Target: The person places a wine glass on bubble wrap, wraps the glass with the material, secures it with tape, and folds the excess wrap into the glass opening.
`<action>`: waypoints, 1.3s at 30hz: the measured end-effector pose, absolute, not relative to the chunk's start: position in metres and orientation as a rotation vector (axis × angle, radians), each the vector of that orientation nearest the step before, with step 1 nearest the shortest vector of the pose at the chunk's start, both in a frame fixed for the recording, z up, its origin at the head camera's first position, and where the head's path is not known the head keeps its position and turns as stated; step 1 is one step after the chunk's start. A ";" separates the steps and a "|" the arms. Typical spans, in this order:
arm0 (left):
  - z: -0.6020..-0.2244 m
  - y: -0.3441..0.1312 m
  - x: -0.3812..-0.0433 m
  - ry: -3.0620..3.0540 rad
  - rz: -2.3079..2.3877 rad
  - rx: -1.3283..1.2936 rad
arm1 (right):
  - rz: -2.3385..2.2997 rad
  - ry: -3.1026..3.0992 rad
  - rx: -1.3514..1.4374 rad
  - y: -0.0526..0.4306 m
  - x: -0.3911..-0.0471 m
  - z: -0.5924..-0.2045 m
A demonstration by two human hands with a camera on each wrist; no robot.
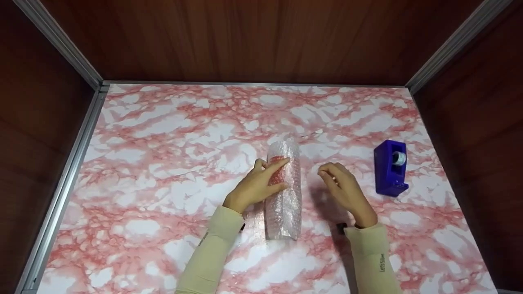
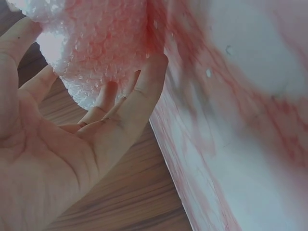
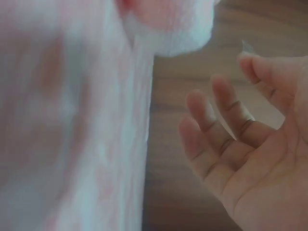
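Observation:
A long bundle in clear bubble wrap (image 1: 284,208) lies on the table, with something red showing through its upper part. My left hand (image 1: 255,183) grips it from the left side, thumb and index finger across its top. In the left wrist view the fingers curve round the bubble wrap (image 2: 103,48). To the right of the bundle, apart from it, my right hand (image 1: 343,188) is raised over the table. Its thumb and index finger pinch a small clear piece of tape (image 3: 247,47), seen in the right wrist view; the other fingers are loosely bent.
A purple tape dispenser (image 1: 383,171) with a roll of clear tape (image 1: 400,159) stands to the right of my right hand. The red and white marbled table (image 1: 163,134) is bounded by brown wood-look panels (image 1: 253,41) at the back and sides, with metal edging (image 1: 65,179).

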State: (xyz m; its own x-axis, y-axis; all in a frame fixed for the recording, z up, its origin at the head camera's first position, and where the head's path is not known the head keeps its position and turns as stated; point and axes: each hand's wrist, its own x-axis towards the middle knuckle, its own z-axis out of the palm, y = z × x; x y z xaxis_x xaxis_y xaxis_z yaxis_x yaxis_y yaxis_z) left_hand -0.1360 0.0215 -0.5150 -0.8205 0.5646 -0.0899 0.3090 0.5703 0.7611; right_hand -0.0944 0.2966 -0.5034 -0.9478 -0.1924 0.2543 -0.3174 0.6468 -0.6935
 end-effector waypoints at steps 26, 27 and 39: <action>-0.514 0.027 -0.136 2.524 1.067 0.682 | 0.640 -2.578 0.842 0.233 -0.120 -0.511; -0.514 0.027 -0.136 2.525 1.063 0.681 | 0.618 -2.561 0.848 0.233 -0.120 -0.511; -0.515 0.028 -0.137 2.537 1.083 0.692 | 0.593 -2.498 0.794 0.230 -0.124 -0.511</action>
State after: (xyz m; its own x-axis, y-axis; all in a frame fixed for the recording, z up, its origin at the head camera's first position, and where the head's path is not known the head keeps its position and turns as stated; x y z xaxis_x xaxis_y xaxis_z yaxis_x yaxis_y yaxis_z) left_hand -0.1369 0.0282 -0.5151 -0.8404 0.5360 -0.0801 0.3130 0.6007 0.7357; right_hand -0.1238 0.2305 -0.5114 -0.7332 -0.4244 0.5313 -0.6180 0.7419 -0.2602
